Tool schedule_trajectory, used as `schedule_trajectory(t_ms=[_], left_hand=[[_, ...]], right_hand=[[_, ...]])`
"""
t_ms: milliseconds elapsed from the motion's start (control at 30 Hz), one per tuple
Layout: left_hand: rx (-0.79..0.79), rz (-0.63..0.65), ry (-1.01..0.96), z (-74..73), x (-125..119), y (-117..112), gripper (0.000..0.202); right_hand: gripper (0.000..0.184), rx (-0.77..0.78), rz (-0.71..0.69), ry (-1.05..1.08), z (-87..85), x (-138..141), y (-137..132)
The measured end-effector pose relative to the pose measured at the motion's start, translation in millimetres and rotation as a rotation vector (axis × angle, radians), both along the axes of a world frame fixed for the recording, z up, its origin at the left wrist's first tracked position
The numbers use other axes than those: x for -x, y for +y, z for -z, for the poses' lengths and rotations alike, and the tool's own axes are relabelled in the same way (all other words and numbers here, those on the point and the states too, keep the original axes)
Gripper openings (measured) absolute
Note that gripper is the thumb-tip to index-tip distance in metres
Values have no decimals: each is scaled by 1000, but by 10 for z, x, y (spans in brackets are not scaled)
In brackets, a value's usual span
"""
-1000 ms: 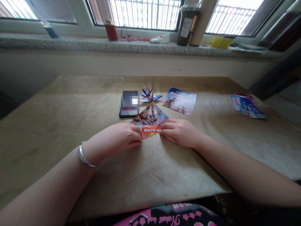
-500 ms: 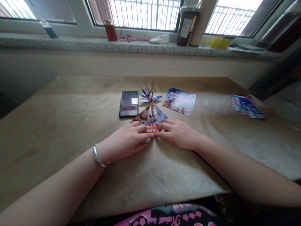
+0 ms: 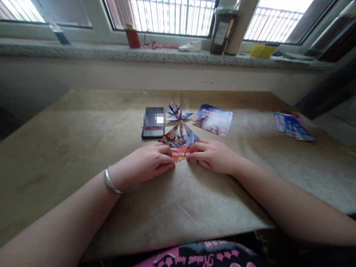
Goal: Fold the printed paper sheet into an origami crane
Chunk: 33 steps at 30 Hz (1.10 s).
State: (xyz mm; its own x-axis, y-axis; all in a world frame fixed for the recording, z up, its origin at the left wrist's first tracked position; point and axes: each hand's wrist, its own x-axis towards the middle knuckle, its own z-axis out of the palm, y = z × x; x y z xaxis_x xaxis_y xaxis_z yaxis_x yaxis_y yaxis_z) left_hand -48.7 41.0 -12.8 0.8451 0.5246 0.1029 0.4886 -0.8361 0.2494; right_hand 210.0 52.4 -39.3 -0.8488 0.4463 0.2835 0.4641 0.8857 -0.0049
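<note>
Parting left hand point(image 3: 155, 159) and right hand point(image 3: 211, 155) slightly, bared more of folded paper point(image 3: 185, 135), seemingly mid-crease, with fingertips on both sides, but couldn't tell whether pinching

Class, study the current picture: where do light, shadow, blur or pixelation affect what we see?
Head view: glaring, washed-out windows; head view: soft shadow on the table beside the right hand; head view: coarse pixel blocks over the phone's upper part; head view: smallest print on the folded paper too soft to read.
</note>
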Motion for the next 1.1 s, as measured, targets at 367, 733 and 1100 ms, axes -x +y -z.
schedule_trajectory(t_ms=[367,733,1100], left_hand=[[54,11,-60,-23,22,24,22],[94,-10,-74,-34,33,26,23],[-123,-71,8,43,-32,-1,20]], right_hand=[[27,46,23,37,-35,-176,59],[28,97,157,-1,-97,-454,133],[26,107,239,-15,-110,-486,153]])
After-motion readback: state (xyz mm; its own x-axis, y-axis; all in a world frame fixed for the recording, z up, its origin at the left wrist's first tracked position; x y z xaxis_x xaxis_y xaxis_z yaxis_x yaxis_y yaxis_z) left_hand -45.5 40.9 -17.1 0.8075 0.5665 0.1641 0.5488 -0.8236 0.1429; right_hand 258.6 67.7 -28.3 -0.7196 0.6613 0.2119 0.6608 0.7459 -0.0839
